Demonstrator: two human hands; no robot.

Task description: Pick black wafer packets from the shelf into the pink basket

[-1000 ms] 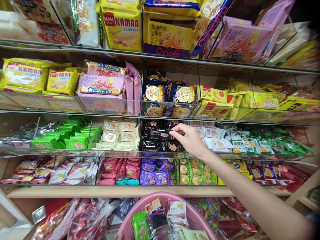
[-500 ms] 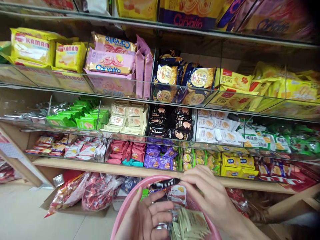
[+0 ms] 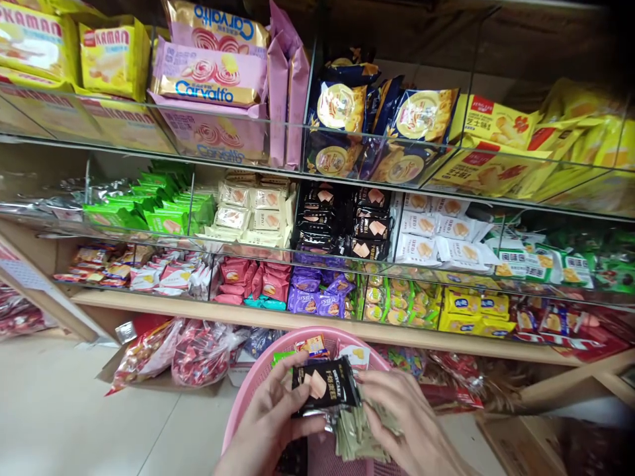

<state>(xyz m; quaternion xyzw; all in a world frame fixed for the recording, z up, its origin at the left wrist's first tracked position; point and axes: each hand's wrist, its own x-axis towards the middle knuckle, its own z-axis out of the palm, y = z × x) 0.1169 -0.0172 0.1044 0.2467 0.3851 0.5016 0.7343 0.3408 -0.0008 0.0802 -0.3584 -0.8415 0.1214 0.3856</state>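
Note:
My left hand (image 3: 275,413) is closed on a black cake packet (image 3: 325,383), thumb on its printed front and fingers behind it. The packet is tilted up over a pink basket (image 3: 235,413). Just right of the packet is my right hand (image 3: 401,413), somewhat blurred, its thumb and fingers apart and the fingertips close to the packet's edge. Pale green packets (image 3: 360,436) sit in the basket under and between the hands. Behind the black packet, an orange-and-red packet (image 3: 312,346) and a white-and-pink packet (image 3: 354,355) show inside the far rim.
Glass-fronted shelves (image 3: 238,320) with snacks in compartments span the view. Black packets (image 3: 370,225) fill a middle compartment, between cream packets (image 3: 253,215) and white packets (image 3: 436,231). Bagged sweets (image 3: 201,354) stand below at left; a cardboard box (image 3: 520,443) is on the floor at right.
The black packet, edge-on in my right fingers before, now faces me in my left hand. My left hand, previously spread open, has closed on it. The view has moved nearer the shelves.

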